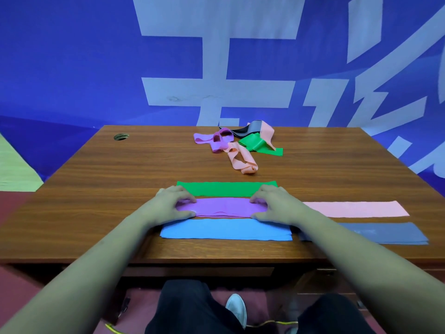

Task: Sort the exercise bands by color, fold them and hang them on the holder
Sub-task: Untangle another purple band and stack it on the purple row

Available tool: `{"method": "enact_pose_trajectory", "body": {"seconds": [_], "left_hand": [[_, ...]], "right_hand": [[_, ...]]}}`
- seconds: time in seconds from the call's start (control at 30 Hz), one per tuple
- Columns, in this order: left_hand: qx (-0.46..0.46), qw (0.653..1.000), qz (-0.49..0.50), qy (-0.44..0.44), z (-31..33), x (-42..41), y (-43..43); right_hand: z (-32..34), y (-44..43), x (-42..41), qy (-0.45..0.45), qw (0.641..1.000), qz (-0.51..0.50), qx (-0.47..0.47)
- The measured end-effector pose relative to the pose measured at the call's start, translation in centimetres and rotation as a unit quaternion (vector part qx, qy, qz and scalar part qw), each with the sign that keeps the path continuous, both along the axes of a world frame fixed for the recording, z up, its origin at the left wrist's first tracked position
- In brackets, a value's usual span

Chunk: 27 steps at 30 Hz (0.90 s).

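Note:
A folded purple band point(222, 207) lies flat near the front of the wooden table point(120, 179). My left hand point(172, 203) grips its left end and my right hand point(272, 202) grips its right end. Just beyond it lies a folded green band point(221, 188), and just in front of it a folded blue band point(226, 229). To the right lie a folded pink band point(356, 209) and a folded grey band point(385, 233). A loose tangle of bands point(238, 143) in purple, pink, green and dark grey sits at the back. No holder is in view.
A round cable hole point(121, 136) is in the table's back left corner. A blue wall with large pale characters point(216, 68) stands right behind the table. My legs and a white shoe point(237, 309) show below the front edge.

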State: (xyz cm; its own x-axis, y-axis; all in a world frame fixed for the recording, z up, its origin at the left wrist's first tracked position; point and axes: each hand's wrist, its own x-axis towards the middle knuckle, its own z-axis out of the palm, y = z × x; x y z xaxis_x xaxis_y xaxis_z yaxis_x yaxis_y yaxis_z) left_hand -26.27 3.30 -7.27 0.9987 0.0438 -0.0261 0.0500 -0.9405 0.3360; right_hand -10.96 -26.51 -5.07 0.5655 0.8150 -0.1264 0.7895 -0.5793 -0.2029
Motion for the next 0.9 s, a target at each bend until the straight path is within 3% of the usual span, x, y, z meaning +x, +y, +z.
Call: {"method": "enact_pose_trajectory", "body": {"seconds": [0.13, 0.3, 0.53, 0.77, 0.9], "left_hand": [[0.021, 1.000, -0.013, 0.011, 0.1, 0.4, -0.1], [0.091, 0.995, -0.046, -0.003, 1.6, 2.2, -2.3], [-0.007, 0.996, -0.089, -0.023, 2.0, 5.8, -8.1], [-0.036, 0.995, -0.095, 0.015, 0.4, 6.2, -8.7], [-0.048, 0.995, -0.093, -0.002, 0.1, 6.0, -8.8]], "right_hand": [[-0.2, -0.5, 0.1, 0.002, 0.999, -0.021, 0.024], [0.1, -1.7, 0.4, -0.060, 0.979, -0.169, 0.092], [-0.6, -2.0, 0.7, 0.026, 0.966, -0.241, 0.089], [-0.3, -2.2, 0.7, 0.099, 0.928, -0.298, 0.202], [-0.7, -2.7, 0.7, 0.085, 0.927, -0.311, 0.193]]}}
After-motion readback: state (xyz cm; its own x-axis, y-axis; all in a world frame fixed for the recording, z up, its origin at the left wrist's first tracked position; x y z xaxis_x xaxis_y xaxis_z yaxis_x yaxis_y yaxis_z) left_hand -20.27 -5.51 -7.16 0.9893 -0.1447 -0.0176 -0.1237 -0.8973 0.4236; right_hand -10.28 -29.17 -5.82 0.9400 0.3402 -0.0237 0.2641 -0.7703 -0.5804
